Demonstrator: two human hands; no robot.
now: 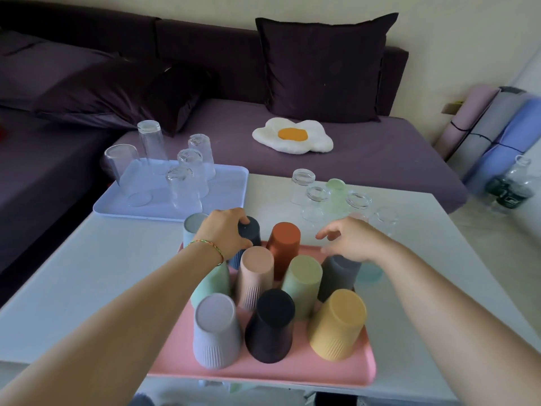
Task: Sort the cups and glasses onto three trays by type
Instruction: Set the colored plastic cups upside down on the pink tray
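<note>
The pink tray (292,373) is lying closest to me, its near rim almost at the near edge of the table (87,259). It is carrying upturned cups packed close: a lilac cup (216,332), a black cup (270,329) and a yellow cup (339,323) are standing in the front row, with little tray left between them. Behind them a mint cup (210,284), a peach cup (254,273), a sage cup (301,282) and a grey cup (338,276) are crowding together, and a rust cup (285,244) is standing further back.

My left hand (225,232) is curling its fingers round the base of a navy cup (248,230) at the tray's far-left corner, just beside a pale cup (193,227). My right hand (348,241) is hovering over the grey cup with fingers loosely spread, holding nothing.

A wide stretch of bare table is showing left of the pink tray, and a narrower strip beyond it.

At the far-left corner a blue tray (175,194) is holding tall upturned glasses (190,171), with free floor along its near rim. Small glasses (319,194) are clustering far right; whether they are sitting on a tray I cannot tell. Beyond the table's far edge a sofa (380,153) is running across.
</note>
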